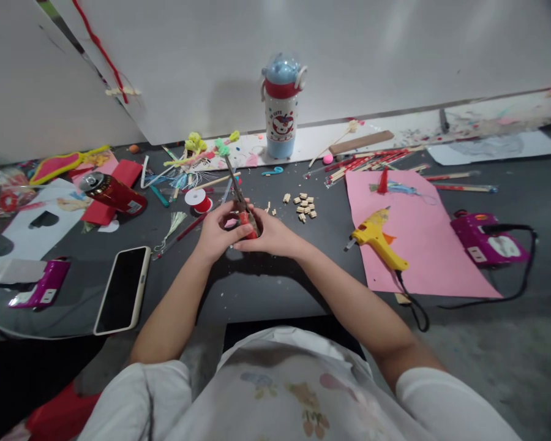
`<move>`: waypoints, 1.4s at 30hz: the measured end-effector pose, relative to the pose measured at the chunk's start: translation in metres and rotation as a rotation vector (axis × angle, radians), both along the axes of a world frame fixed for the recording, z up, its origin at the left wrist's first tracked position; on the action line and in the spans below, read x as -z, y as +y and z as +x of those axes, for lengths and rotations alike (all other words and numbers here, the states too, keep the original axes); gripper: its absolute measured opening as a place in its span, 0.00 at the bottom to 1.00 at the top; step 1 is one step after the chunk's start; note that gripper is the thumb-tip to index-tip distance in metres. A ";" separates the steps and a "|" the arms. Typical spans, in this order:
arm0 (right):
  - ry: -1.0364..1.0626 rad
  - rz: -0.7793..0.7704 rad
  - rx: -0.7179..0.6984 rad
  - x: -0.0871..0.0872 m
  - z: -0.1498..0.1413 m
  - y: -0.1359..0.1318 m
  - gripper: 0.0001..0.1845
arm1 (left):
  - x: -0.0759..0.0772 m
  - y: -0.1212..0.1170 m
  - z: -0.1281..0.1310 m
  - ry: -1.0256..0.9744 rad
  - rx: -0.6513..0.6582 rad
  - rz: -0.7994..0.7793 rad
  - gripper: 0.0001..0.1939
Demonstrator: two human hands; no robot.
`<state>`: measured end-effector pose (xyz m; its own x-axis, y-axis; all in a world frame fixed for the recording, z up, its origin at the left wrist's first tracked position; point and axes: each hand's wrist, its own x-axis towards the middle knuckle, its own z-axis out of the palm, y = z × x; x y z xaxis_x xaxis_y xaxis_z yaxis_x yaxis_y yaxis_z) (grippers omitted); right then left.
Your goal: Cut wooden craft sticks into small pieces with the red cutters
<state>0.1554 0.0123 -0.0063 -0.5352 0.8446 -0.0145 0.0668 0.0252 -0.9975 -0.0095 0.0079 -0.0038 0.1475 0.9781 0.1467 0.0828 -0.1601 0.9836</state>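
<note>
My left hand (218, 231) and my right hand (273, 231) meet at the middle of the dark table. Between them is a pair of scissors (239, 190) with red handles, its long metal blades pointing up and away to the left. My left thumb presses on the red handle, while the fingers of my right hand close around it from the other side. Part of the handles is hidden by the fingers. Just beyond my right hand lie several small pale wooden pieces (304, 205). A spool of red thread (198, 200) stands beside my left hand.
A water bottle (282, 110) stands at the back. On the left are a red drink can (114, 195) and a phone (123, 291). To the right, a yellow glue gun (380, 239) rests on pink paper (427, 245), near a purple power strip (489, 239) with a black cord.
</note>
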 end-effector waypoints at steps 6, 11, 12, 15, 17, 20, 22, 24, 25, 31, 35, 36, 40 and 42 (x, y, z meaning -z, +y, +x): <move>-0.185 0.096 0.048 -0.002 -0.001 -0.001 0.30 | -0.008 -0.003 -0.002 0.056 0.109 0.037 0.32; -0.274 0.157 0.105 -0.001 -0.003 -0.003 0.30 | -0.013 -0.007 -0.005 0.090 0.198 0.002 0.30; -0.284 0.163 0.114 -0.001 -0.004 -0.003 0.30 | -0.013 -0.007 -0.005 0.091 0.190 0.002 0.31; -0.295 0.167 0.128 -0.001 -0.004 -0.004 0.30 | -0.008 -0.005 -0.006 0.075 0.158 0.033 0.32; -0.286 0.166 0.128 -0.002 -0.003 -0.005 0.29 | -0.006 -0.004 -0.006 0.062 0.141 0.064 0.32; -0.269 0.168 0.124 -0.002 -0.003 -0.005 0.30 | -0.004 -0.004 -0.005 0.049 0.118 0.092 0.31; -0.273 0.166 0.121 -0.001 -0.003 -0.005 0.30 | -0.004 -0.005 -0.004 0.045 0.105 0.100 0.31; -0.280 0.166 0.119 -0.001 -0.003 -0.005 0.30 | -0.004 -0.006 -0.004 0.042 0.093 0.099 0.31; -0.285 0.166 0.119 -0.001 -0.003 -0.005 0.30 | -0.003 -0.006 -0.004 0.040 0.089 0.098 0.30; -0.312 0.155 0.108 -0.004 -0.002 -0.004 0.28 | 0.000 -0.006 -0.001 0.001 0.082 0.104 0.28; -0.313 0.141 0.111 -0.004 -0.001 -0.004 0.27 | -0.004 -0.005 0.002 0.015 0.080 0.058 0.27; -0.306 0.133 0.106 -0.004 -0.002 -0.004 0.27 | -0.005 -0.005 0.002 0.039 0.085 0.041 0.28; -0.300 0.103 0.127 -0.004 -0.003 -0.003 0.26 | -0.007 -0.003 -0.005 0.060 0.003 0.056 0.27; -0.300 0.087 0.155 -0.005 -0.002 -0.002 0.26 | -0.008 -0.003 -0.011 0.078 -0.153 0.140 0.23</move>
